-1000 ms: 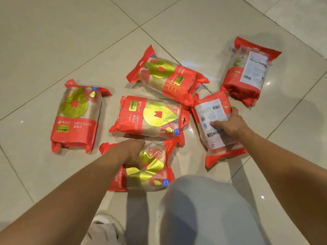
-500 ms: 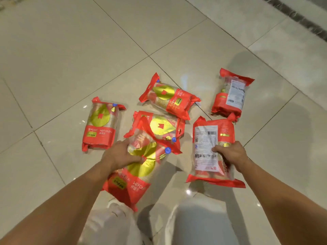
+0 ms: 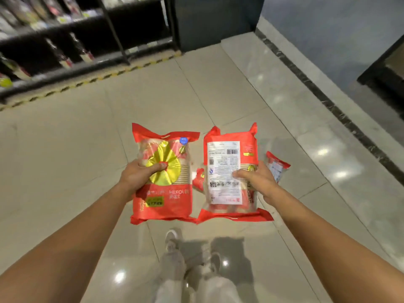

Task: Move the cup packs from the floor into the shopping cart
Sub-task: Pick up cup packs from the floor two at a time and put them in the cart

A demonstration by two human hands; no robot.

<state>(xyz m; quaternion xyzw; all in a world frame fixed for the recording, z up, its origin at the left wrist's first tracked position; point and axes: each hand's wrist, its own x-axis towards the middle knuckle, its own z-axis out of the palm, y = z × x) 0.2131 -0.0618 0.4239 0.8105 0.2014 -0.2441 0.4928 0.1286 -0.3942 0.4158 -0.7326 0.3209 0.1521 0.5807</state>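
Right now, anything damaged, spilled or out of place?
No damage or spill shows. The left hand holds a pack face-up; the right hand holds another label-side up. Two more packs lie partly hidden on the floor. No cart is in view.

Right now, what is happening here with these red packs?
A person stands on a tiled shop floor and holds one red cup pack in each hand. The left hand grips the pack with the gold emblem, front side up. The right hand grips the pack with the white label, back side up. Both are lifted off the floor. Parts of two more packs show on the floor behind them. No shopping cart is in view, only dark shelves ahead.
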